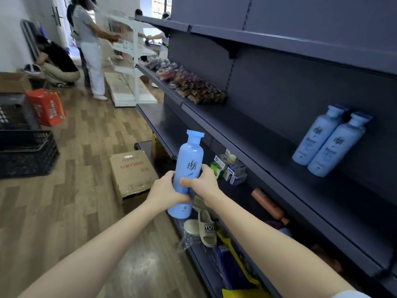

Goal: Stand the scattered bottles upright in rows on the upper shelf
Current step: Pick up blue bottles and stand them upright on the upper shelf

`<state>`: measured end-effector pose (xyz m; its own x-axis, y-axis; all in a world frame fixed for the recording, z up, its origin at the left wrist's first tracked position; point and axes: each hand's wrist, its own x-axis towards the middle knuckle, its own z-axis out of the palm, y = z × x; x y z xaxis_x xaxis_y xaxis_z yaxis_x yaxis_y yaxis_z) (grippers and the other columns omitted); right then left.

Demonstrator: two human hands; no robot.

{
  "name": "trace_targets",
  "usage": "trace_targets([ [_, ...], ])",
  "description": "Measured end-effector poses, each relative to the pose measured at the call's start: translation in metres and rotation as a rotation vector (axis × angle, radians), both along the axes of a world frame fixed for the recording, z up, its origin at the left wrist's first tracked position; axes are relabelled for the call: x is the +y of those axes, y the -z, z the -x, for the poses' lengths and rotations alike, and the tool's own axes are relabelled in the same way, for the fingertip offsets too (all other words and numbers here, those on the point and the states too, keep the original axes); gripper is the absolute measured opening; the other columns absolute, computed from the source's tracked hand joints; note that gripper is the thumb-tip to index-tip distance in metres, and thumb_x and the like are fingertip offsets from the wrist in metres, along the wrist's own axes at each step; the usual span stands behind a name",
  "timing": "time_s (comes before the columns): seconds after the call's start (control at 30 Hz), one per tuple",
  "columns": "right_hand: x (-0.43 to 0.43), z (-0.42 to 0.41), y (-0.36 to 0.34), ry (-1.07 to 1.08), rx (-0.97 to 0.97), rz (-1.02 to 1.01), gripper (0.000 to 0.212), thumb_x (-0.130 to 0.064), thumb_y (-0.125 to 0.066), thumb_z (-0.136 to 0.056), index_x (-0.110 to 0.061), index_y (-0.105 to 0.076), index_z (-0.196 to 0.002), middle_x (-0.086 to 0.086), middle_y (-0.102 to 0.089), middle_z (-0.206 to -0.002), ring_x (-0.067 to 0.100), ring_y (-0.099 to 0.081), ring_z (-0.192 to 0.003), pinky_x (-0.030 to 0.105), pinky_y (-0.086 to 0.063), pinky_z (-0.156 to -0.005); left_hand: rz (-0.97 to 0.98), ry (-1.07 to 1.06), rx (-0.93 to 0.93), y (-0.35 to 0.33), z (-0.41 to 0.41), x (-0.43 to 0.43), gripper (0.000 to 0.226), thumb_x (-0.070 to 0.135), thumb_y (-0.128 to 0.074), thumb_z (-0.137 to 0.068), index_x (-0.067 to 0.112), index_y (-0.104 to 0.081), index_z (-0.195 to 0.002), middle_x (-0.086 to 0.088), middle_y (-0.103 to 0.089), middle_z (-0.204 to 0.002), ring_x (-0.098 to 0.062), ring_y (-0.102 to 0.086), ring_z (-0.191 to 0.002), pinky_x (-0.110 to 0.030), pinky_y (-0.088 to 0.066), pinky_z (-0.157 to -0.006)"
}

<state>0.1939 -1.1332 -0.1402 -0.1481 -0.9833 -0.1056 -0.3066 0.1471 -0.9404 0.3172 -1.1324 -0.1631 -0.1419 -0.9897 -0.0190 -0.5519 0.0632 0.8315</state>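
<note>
A light blue bottle [188,160] with a blue cap is held upright in the aisle in front of the dark shelving. My left hand [166,191] grips its lower body from the left and my right hand [202,182] grips it from the right, thumb across the front. Two matching blue bottles [315,136] [335,147] stand upright side by side on the upper shelf [247,127] to the right. A brown bottle [268,204] lies on its side on the shelf below.
Snack packets [193,87] lie further left on the upper shelf. Small boxes [229,168], sandals [206,229] and bags sit on lower shelves. A cardboard box [133,173], a red carton [47,106] and black crates [23,145] stand on the wooden floor. Two people [90,46] work in the aisle beyond.
</note>
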Motion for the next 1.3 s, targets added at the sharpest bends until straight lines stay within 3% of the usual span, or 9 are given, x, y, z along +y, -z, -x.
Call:
trace_targets([
  [0.3, -0.010, 0.027, -0.005, 0.135, -0.009, 0.023, 0.046, -0.008, -0.077, -0.066, -0.011, -0.056, -0.106, 0.005, -0.066, -0.104, 0.021, -0.066, -0.095, 0.041, -0.057, -0.081, 0.026, 0.129, 0.012, -0.007, 0.029, -0.025, 0.058, 0.025, -0.084, -0.061, 0.020, -0.052, -0.109, 0.006, -0.061, -0.098, -0.002, -0.056, -0.079, -0.017, -0.040, -0.056],
  [0.7, -0.028, 0.095, -0.038, 0.348, 0.060, 0.118, 0.042, -0.013, -0.077, -0.067, -0.019, -0.052, -0.100, -0.001, -0.063, -0.099, 0.019, -0.064, -0.095, 0.041, -0.056, -0.081, 0.065, 0.294, 0.134, -0.031, 0.104, -0.068, 0.065, 0.022, -0.083, -0.063, 0.023, -0.050, -0.118, 0.020, -0.057, -0.094, 0.005, -0.055, -0.084, -0.014, -0.043, -0.063],
  [0.9, -0.044, 0.137, -0.065, 0.472, 0.052, 0.192, 0.045, -0.018, -0.077, -0.065, -0.018, -0.053, -0.104, -0.005, -0.064, -0.099, 0.017, -0.064, -0.093, 0.041, -0.057, -0.081, 0.113, 0.403, 0.199, -0.054, 0.155, -0.095, 0.067, 0.022, -0.080, -0.068, 0.027, -0.050, -0.127, 0.011, -0.065, -0.105, -0.001, -0.062, -0.090, -0.014, -0.048, -0.067],
  [1.07, -0.056, 0.174, -0.079, 0.563, 0.121, 0.219, 0.044, -0.018, -0.077, -0.068, -0.019, -0.051, -0.103, -0.004, -0.062, -0.098, 0.018, -0.063, -0.094, 0.038, -0.055, -0.082, 0.180, 0.452, 0.166, -0.066, 0.196, -0.113, 0.061, 0.026, -0.079, -0.069, 0.031, -0.052, -0.123, 0.015, -0.065, -0.103, -0.006, -0.063, -0.095, -0.031, -0.054, -0.082],
  [1.2, -0.068, 0.198, -0.078, 0.636, 0.117, 0.227, 0.047, -0.018, -0.080, -0.063, -0.017, -0.051, -0.099, 0.002, -0.066, -0.102, 0.023, -0.065, -0.095, 0.043, -0.056, -0.082, 0.228, 0.497, 0.061, -0.071, 0.225, -0.128, 0.058, 0.031, -0.078, -0.069, 0.030, -0.051, -0.120, 0.011, -0.065, -0.103, -0.011, -0.063, -0.095, -0.040, -0.054, -0.083],
  [1.3, -0.073, 0.215, -0.078, 0.673, 0.145, 0.216, 0.045, -0.018, -0.080, -0.066, -0.016, -0.052, -0.101, 0.004, -0.067, -0.106, 0.022, -0.065, -0.097, 0.037, -0.055, -0.081, 0.267, 0.522, -0.015, -0.073, 0.245, -0.136, 0.059, 0.036, -0.076, -0.070, 0.026, -0.050, -0.122, 0.009, -0.063, -0.105, -0.012, -0.061, -0.095, -0.040, -0.054, -0.082],
])
